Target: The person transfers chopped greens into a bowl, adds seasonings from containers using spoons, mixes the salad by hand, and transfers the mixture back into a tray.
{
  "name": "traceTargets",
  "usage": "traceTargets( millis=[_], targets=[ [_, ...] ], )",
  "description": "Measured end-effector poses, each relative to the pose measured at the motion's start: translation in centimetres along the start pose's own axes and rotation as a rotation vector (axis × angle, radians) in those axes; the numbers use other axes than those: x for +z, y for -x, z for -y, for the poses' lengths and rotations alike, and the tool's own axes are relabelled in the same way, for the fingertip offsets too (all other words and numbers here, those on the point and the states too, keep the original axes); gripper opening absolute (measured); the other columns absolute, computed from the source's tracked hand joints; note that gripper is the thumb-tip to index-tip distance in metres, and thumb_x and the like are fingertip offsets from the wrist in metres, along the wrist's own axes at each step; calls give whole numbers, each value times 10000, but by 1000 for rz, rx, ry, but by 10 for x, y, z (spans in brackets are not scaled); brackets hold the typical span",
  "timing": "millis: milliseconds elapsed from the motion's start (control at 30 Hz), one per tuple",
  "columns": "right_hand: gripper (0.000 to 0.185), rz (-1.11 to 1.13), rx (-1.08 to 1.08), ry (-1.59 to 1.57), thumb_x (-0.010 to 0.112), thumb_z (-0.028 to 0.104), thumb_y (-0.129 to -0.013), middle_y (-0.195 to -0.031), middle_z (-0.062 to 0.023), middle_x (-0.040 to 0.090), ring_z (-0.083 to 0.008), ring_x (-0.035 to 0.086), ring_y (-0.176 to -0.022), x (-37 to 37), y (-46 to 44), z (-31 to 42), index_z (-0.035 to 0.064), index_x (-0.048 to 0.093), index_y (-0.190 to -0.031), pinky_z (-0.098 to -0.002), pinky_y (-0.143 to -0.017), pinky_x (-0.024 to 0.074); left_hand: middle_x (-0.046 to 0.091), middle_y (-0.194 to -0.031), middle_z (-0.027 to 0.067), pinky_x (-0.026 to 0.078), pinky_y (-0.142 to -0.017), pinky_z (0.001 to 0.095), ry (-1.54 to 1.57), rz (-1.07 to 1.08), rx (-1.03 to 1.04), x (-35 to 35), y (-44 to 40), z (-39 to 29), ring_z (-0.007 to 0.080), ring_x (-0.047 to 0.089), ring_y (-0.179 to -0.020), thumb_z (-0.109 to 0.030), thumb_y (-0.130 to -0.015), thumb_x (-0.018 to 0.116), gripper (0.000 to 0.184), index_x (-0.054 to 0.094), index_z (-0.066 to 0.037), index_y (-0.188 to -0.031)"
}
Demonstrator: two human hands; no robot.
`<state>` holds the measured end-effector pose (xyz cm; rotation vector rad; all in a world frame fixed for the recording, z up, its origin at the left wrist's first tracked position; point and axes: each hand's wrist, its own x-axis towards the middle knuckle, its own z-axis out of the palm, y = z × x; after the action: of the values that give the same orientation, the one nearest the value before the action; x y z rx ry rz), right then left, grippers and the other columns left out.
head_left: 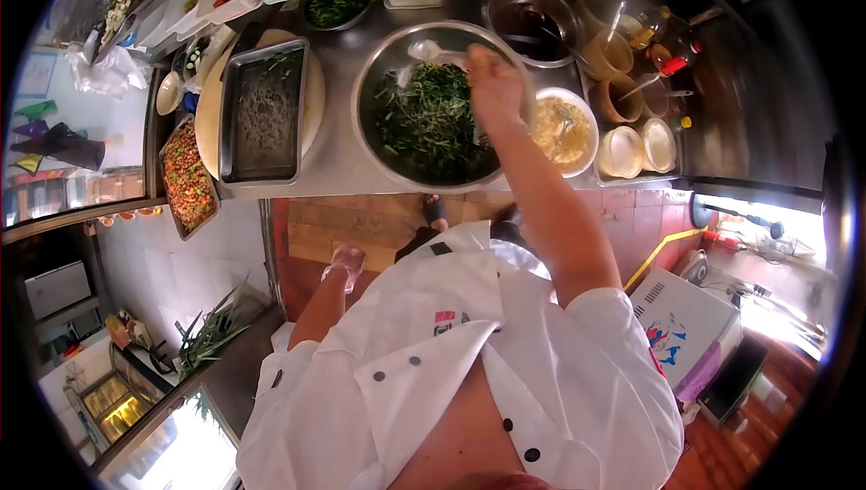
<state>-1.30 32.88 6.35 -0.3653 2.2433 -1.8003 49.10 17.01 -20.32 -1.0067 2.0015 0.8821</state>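
Possibly the spoon (425,50) drops into the greens (424,120) if the right hand (496,93), fingers gripping it, loosens; the left hand's (346,263) finger state is unclear.

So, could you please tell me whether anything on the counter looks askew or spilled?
The tray of diced mix at the far left looks askew: it sits at an angle, and its near end seems to jut past the counter's front edge. I see no spill around the mixing bowl.
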Motion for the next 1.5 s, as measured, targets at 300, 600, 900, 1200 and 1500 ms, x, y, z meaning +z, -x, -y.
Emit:
traceTargets(
  millis=[300,600,900,1200,1500],
  targets=[
    [208,72,-286,302,631,189,-1011,-1004,-181,750,-313,717,-839,-96,51,-30,54,734,-1131,-430,-741,557,747,-1101,120,589,-838,420,-756,141,333,-2,12,-35,304,718,-1031,-297,-985,576,268,766,-118,-1046],
    [292,-708,55,117,632,291,-1036,-875,-52,727,-99,628,-741,-392,94,-70,36,723,-1144,-271,-693,504,666,-833,69,519,-617,414,-732,228,329,-27,57,-168,251,653,-761,-211,-1002,537,174,689,-157,-937],
    [260,-732,279,511,610,253,-1021,-1000,-180,755,-320,726,-947,-492,57,-149,65,737,-1149,-400,-856,539,682,-791,154,518,-641,453,-112,31,174,26,42,-194,332,677,-743,-318,-834,564,267,700,-111,-735],
    [304,-842,372,-38,713,309,-938,-746,-73,700,-171,627,-635,-527,42,-257,12,716,-871,-333,-614,496,694,-732,121,507,-649,385,-268,-52,-37,34,77,-247,247,686,-717,-202,-841,611,217,735,-37,-774],
    [243,-951,557,-65,706,260,-956,-721,-65,681,-130,586,-587,-533,58,-141,31,688,-875,-284,-539,472,734,-830,145,532,-714,413,-205,4,-30,43,51,-220,279,716,-812,-235,-881,610,254,766,-35,-865]
  ],
)
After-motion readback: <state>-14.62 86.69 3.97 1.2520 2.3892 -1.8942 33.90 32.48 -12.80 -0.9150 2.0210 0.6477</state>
